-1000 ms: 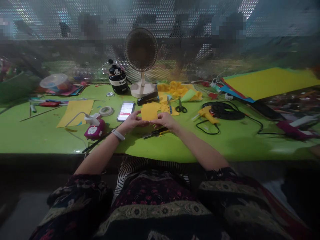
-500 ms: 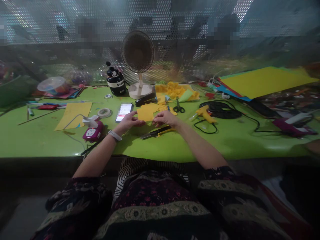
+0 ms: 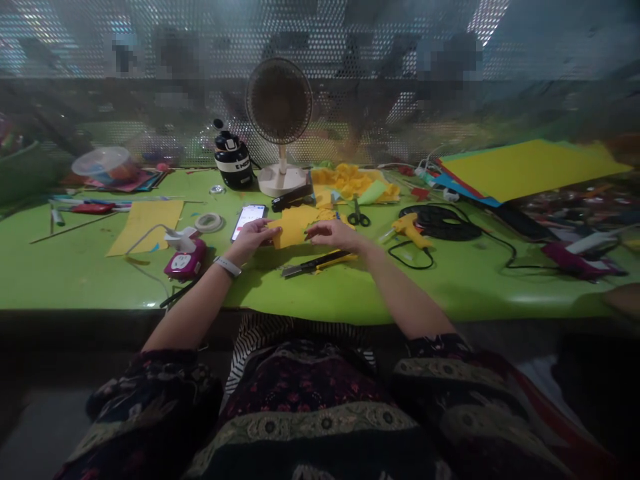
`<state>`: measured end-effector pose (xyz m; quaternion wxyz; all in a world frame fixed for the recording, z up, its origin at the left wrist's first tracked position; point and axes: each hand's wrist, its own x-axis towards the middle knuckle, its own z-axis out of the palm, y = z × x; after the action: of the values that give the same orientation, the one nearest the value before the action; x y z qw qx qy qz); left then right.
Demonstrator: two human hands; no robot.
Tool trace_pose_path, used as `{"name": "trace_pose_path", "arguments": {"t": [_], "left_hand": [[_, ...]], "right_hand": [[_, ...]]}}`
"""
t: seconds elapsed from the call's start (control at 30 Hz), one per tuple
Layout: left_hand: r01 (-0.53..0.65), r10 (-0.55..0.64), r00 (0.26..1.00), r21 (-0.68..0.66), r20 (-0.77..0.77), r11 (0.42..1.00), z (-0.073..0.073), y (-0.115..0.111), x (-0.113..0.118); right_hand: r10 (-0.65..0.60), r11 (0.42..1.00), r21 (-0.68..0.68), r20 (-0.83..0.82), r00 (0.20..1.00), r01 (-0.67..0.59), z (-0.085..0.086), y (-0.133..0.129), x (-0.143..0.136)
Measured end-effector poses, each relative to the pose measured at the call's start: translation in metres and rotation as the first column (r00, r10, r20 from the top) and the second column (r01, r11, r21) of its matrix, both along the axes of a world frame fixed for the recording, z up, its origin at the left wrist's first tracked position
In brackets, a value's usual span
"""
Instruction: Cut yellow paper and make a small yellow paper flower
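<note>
The person's left hand [image 3: 249,240] grasps a piece of yellow paper [image 3: 291,231] by its left edge, thumb on top, on the person's side of the desk fan [image 3: 279,100]. The paper looks nearly square, so its long axis is hard to tell; its near edge slants slightly away toward the right. The right hand [image 3: 334,235], right of and nearer than the fan, has loosely bent fingers at the paper's right edge; whether they grip it cannot be told. Well on the fan's near side, a utility knife [image 3: 315,264] lies roughly crosswise, its grey end pointing left.
</note>
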<state>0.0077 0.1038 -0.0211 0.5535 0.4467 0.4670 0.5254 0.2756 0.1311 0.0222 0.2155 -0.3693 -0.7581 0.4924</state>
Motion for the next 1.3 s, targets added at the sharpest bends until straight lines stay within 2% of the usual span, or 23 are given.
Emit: {"name": "trace_pose_path", "arguments": {"t": [0.07, 0.13, 0.2, 0.27, 0.33, 0.43, 0.5, 0.57, 0.63, 0.7, 0.77, 0.87, 1.0, 1.3], "left_hand": [[-0.014, 0.014, 1.000, -0.001, 0.026, 1.000, 0.001, 0.000, 0.000], [-0.001, 0.001, 0.999, 0.007, 0.041, 1.000, 0.001, -0.001, 0.000], [0.023, -0.024, 0.999, 0.015, 0.045, 1.000, -0.001, -0.001, 0.000], [0.036, -0.037, 0.998, 0.015, 0.049, 0.999, -0.002, -0.001, 0.000], [0.032, -0.032, 0.998, 0.010, 0.051, 0.999, -0.003, -0.001, 0.000], [0.009, -0.009, 0.999, -0.006, 0.039, 1.000, -0.001, -0.001, 0.001], [0.008, -0.007, 0.999, -0.009, 0.033, 1.000, 0.000, -0.002, 0.001], [0.023, -0.023, 0.999, -0.003, 0.030, 1.000, 0.000, -0.002, 0.001], [0.028, -0.028, 0.999, 0.001, 0.020, 1.000, -0.002, -0.002, -0.001], [0.024, -0.024, 1.000, 0.002, 0.006, 1.000, -0.004, -0.001, -0.002], [0.021, -0.021, 1.000, 0.008, -0.003, 1.000, -0.005, -0.001, -0.003], [0.031, -0.031, 0.999, 0.024, -0.011, 0.999, -0.007, 0.000, -0.004], [0.051, -0.050, 0.998, 0.036, -0.024, 0.998, -0.008, 0.001, -0.005], [0.018, -0.018, 0.998, 0.001, -0.055, 1.000, -0.006, -0.001, -0.003]], "right_hand": [[0.086, 0.990, 0.098, 0.166, 0.982, -0.103, 0.006, 0.000, 0.004], [0.188, 0.951, 0.162, 0.374, 0.908, -0.263, 0.010, -0.002, 0.006], [0.247, 0.891, 0.215, 0.510, 0.824, -0.401, 0.010, -0.005, 0.007], [0.239, 0.845, 0.274, 0.573, 0.784, -0.458, 0.006, -0.008, 0.006], [0.201, 0.826, 0.322, 0.599, 0.775, -0.463, 0.002, -0.010, 0.009], [0.198, 0.835, 0.328, 0.570, 0.798, -0.441, -0.001, -0.011, 0.021], [0.216, 0.889, 0.261, 0.486, 0.847, -0.377, 0.001, -0.012, 0.034], [0.167, 0.957, 0.166, 0.361, 0.917, -0.240, 0.004, -0.011, 0.048], [0.035, 0.985, 0.156, 0.217, 0.976, -0.070, 0.005, -0.010, 0.059], [-0.120, 0.969, 0.230, 0.104, 0.987, 0.094, 0.004, -0.008, 0.065], [-0.221, 0.924, 0.335, 0.071, 0.973, 0.186, 0.002, -0.008, 0.066], [-0.250, 0.881, 0.442, 0.130, 0.959, 0.170, 0.000, -0.009, 0.061], [-0.258, 0.856, 0.498, 0.185, 0.948, 0.136, 0.000, -0.013, 0.054], [-0.215, 0.854, 0.514, 0.219, 0.952, 0.075, -0.006, -0.011, 0.051]]}}
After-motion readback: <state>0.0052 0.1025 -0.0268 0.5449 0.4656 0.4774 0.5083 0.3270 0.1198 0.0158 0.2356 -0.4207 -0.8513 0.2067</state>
